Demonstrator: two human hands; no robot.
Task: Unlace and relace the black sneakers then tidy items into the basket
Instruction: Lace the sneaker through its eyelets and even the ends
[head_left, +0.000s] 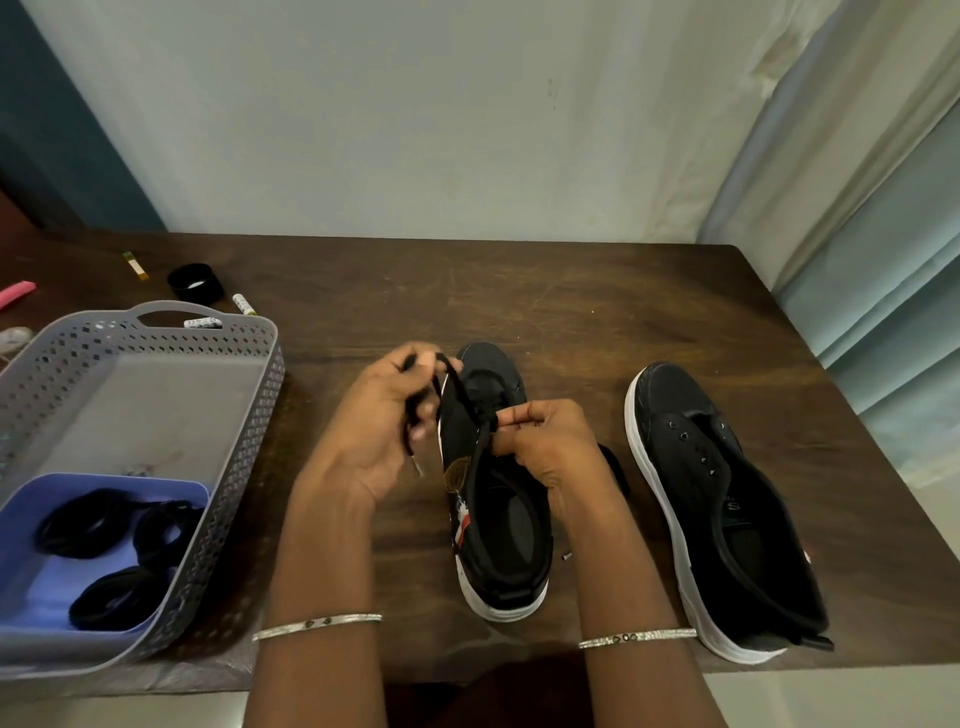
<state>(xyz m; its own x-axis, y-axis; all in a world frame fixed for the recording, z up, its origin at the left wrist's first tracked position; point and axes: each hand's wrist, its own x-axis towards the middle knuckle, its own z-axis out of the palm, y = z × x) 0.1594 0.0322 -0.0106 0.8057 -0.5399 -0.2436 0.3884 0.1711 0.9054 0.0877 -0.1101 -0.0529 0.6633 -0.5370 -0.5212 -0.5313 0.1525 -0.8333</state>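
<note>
Two black sneakers with white soles stand on the brown table. The left sneaker (498, 499) sits mid-table, tilted onto its side, with a black lace (470, 410) running through its front eyelets. My left hand (379, 426) grips one end of that lace beside the toe. My right hand (540, 441) pinches the lace over the tongue. The right sneaker (727, 499) lies apart at the right with bare eyelets and no lace. The grey perforated basket (244, 415) stands at the left.
Inside the basket a lilac tray (31, 519) holds coiled black laces (114, 551). Behind the basket lie a black round lid (196, 283), small white tubes (244, 304) and a pink item (15, 293). A curtain hangs at the right; the table's near edge is close to me.
</note>
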